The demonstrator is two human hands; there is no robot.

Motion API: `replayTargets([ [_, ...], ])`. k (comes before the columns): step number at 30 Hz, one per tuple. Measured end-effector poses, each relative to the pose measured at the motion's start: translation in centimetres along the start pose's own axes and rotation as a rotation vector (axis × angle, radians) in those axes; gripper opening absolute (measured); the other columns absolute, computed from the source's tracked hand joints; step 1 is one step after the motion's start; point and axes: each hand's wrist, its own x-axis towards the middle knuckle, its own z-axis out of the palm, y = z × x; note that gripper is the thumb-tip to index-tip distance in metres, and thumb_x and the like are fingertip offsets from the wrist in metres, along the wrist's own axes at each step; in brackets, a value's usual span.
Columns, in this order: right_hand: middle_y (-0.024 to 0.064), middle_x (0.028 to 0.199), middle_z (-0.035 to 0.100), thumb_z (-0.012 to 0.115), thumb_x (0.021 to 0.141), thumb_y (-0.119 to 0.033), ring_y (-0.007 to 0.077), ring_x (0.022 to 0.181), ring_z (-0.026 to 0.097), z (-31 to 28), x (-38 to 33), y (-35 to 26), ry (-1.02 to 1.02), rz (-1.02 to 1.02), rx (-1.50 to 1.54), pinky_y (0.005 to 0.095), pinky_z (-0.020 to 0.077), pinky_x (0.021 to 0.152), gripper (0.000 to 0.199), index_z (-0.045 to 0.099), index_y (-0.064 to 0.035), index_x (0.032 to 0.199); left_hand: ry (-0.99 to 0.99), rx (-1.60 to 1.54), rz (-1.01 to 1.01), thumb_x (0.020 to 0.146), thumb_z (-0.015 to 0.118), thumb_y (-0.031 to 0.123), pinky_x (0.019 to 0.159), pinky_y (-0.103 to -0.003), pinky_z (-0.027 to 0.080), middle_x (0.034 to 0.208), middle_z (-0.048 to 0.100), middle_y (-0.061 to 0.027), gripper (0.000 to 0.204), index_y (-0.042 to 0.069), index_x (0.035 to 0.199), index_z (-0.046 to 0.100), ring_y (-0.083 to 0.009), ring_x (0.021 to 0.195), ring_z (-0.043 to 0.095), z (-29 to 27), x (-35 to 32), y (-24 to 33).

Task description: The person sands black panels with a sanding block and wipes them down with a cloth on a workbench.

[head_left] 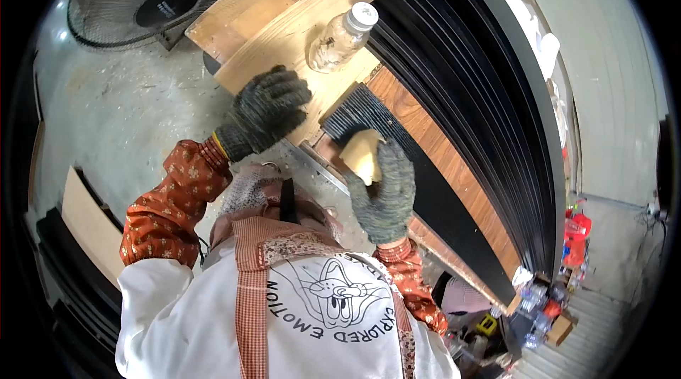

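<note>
My right hand [386,198], in a grey-green knit glove, grips a pale yellow folded pad [363,157]; whether it is sponge, cloth or paper I cannot tell. The pad is over the near edge of a long black board [440,201], close to its ribbed end. My left hand [268,111], gloved in the same knit, is open with its fingers stretched out. It holds nothing and is beside the corner of the pale wooden board [284,42], left of the black board's ribbed end.
A clear jar [339,38] with a white lid stands on the pale wood beyond my hands. Several long black strips [468,95] are stacked at the right over a brown wood-grain surface [418,123]. A floor fan [167,4] is at the far left. Black boards [78,258] lean at the lower left.
</note>
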Motion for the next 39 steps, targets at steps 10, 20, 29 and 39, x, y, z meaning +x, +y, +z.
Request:
replayTargets([
  [10,0.017,0.134,0.047,0.07,0.078,-0.027,0.0328,0.113,0.051,1.8,1.2,-4.8,-0.268,-0.002,-0.139,0.0459,0.0424,0.095,0.057,0.052,-0.0152,0.131,-0.087,-0.142,0.068,0.081,0.062,0.01,0.104,-0.046,0.041,0.115,0.064,-0.0115,0.026,0.007,0.106,0.065,-0.0295,0.112,0.057,-0.6,-1.7,-2.1],
  [20,0.0165,0.125,0.054,0.063,0.076,-0.016,0.0355,0.106,0.056,3.7,1.2,-4.9,-0.078,-0.027,-0.021,0.0458,0.048,0.091,0.048,0.061,-0.0128,0.123,-0.035,-0.288,-0.09,0.079,0.061,-0.01,0.097,-0.041,0.046,0.109,0.067,-0.0174,0.029,-0.001,0.105,0.066,-0.0331,0.106,0.062,-2.7,-0.5,-1.4],
  [29,0.0098,0.128,0.053,0.068,0.076,-0.019,0.0296,0.11,0.055,-1.1,-9.3,1.4,0.104,0.36,-0.412,0.0451,0.0494,0.089,0.044,0.061,-0.023,0.119,-0.33,-0.252,0.281,0.079,0.067,0.003,0.095,-0.043,0.046,0.109,0.067,-0.0136,0.028,0.006,0.107,0.068,-0.0342,0.107,0.059,1.4,5.5,5.6],
  [39,0.0115,0.115,0.062,0.074,0.075,-0.025,0.0307,0.104,0.06,-9.1,-16.1,5.5,0.301,0.748,-0.224,0.0429,0.0501,0.088,0.048,0.06,-0.0132,0.12,-0.661,-0.121,0.524,0.069,0.076,0.025,0.107,-0.049,0.034,0.133,0.05,-0.0177,0.065,0.01,0.128,0.055,-0.0384,0.125,0.044,12.9,10.7,19.0],
])
